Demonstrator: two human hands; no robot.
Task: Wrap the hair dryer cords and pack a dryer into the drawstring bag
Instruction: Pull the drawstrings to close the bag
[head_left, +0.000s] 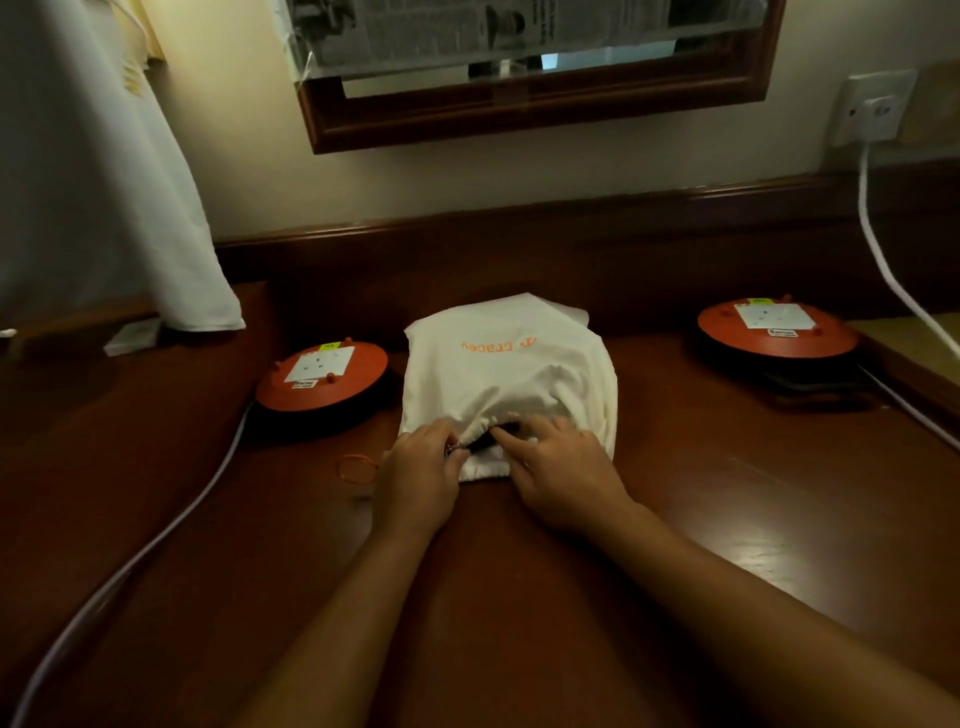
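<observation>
I see the dark wooden bench (675, 519) filling most of the view, with a white curtain (104, 182) hanging at ten o'clock and a wood-framed mirror (535, 104) on the wall at twelve. The white drawstring bag (509, 374) lies bulging at the centre of the bench, its orange lettering upside down to me and its gathered mouth facing six o'clock; something dark shows in the opening, too little of it for me to name. Two round orange cable reels sit either side of the bag: the left reel (322, 376) at nine o'clock just beside it, the right reel (776, 327) at two o'clock well apart. A pale cable (156, 535) runs off the left reel toward seven o'clock. My left hand (421, 478) rests at the bag's mouth, fingers pinching the gathered hem. My right hand (561, 467) lies on the mouth too, fingers spread and curled over the cloth. An orange rubber band (356, 467) lies on the bench just beside the left hand, at its nine o'clock.
</observation>
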